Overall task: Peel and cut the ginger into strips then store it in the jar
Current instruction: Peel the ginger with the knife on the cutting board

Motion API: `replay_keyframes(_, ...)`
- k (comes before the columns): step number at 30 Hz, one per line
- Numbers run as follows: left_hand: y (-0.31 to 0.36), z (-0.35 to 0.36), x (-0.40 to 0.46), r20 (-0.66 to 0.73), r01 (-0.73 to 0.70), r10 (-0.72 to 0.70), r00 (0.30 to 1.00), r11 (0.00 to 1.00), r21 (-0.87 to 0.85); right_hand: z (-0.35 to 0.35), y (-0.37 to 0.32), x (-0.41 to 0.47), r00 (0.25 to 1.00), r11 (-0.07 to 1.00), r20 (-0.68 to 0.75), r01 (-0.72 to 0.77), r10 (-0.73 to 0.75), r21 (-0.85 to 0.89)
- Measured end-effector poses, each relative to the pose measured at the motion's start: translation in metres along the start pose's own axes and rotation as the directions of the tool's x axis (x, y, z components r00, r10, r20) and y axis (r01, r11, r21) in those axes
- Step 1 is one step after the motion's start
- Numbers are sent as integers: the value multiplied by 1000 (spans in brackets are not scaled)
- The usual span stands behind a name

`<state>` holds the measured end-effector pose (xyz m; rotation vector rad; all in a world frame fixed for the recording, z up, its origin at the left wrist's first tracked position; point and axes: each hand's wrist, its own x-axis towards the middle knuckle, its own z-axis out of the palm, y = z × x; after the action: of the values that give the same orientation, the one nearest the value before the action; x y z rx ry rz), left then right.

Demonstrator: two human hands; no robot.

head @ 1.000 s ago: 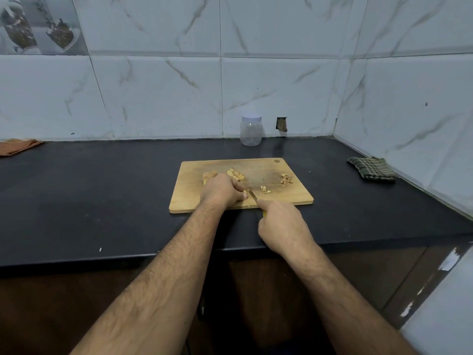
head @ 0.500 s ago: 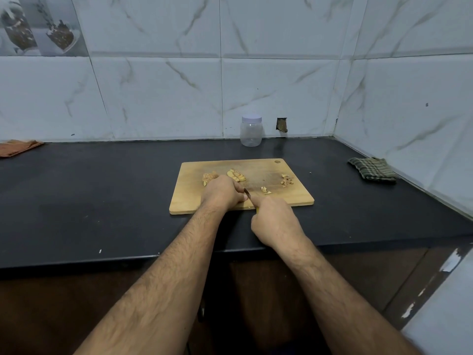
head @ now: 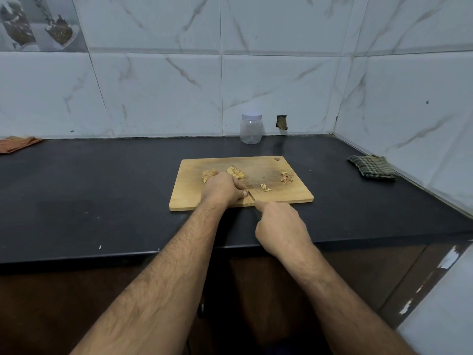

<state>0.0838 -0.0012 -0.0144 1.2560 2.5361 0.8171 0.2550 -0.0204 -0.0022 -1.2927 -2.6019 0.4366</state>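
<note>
Orange cloth (head: 18,144) far left on the dark counter (head: 102,196), then the wooden board (head: 189,201). Left hand (head: 222,189) curls down on the board, hiding whatever ginger it holds; cut ginger pieces (head: 236,172) lie just behind it. Knife (head: 250,195) blade meets its fingertips, right hand (head: 280,226) wrapped round the handle. Capped jar (head: 251,129) stands by the wall, checked cloth (head: 372,167) far right

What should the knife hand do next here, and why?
Probably press the knife down for another slice. The right hand grips its handle, with the blade beside the left hand, which is curled over a ginger piece on the cutting board. The piece itself is hidden. The jar is capped by the wall.
</note>
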Motion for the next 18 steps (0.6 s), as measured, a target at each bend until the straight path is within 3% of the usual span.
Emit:
replay_keyframes(10, -4, 2, 0, -22, 18, -20, 1000, 996, -92, 3, -1, 14, 998, 997, -62, 16, -11, 71)
replay_keyframes(18, -4, 0, 2, 2, 16, -15, 1000, 997, -69, 3, -3, 20, 998, 996, -53, 38, -34, 77)
